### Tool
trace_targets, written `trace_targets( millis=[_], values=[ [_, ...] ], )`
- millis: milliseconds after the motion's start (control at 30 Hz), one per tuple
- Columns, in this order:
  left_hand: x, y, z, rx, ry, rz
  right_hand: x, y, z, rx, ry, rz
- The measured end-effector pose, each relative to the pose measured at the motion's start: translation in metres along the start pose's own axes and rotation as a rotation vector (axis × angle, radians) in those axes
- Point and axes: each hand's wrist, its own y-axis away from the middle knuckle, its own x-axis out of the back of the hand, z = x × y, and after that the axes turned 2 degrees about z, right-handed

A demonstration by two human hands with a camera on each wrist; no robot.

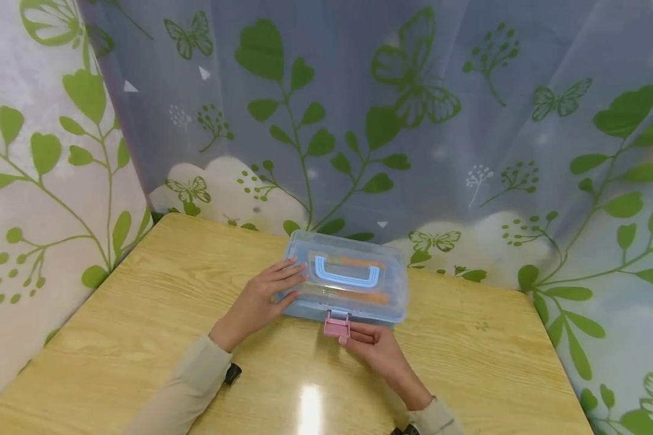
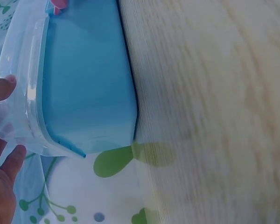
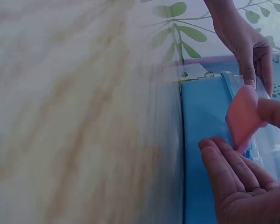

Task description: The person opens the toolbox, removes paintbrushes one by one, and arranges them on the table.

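Observation:
A storage box with a clear lid (image 1: 299,241) and a blue body (image 2: 88,79) sits on the table, lid down. Through the lid, orange, stick-like items (image 1: 372,298) show faintly. My left hand (image 1: 263,294) rests on the lid's left end, fingers spread and fairly straight. At the front, a pink latch (image 1: 337,327) sticks outward from the lid's edge. My right hand (image 1: 374,349) pinches that latch at its right side; in the right wrist view the thumb (image 3: 274,113) touches it, with the fingers (image 3: 233,168) beside the blue wall.
A light-blue carrying handle (image 1: 348,281) lies folded on the lid. The wooden table (image 1: 185,284) reaches back to a curtain (image 1: 337,90) printed with leaves and butterflies, just behind the box. More printed cloth (image 1: 43,181) hangs along the left side.

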Motion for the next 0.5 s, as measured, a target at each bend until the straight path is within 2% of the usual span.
trace_targets(
  millis=[167,300,400,500],
  values=[
    [0.0,0.0,0.0,0.003,-0.003,-0.011,0.003,-0.001,0.002,0.1,0.112,-0.062],
    [-0.001,0.002,-0.001,0.005,0.002,-0.009,0.007,0.0,0.002,0.201,0.267,-0.079],
    [-0.001,0.002,-0.002,0.007,0.009,-0.006,0.01,0.003,-0.002,0.237,0.398,-0.061],
    [-0.001,0.002,-0.001,0.011,0.005,-0.007,0.014,0.007,-0.006,0.241,0.475,-0.056]
  ],
)
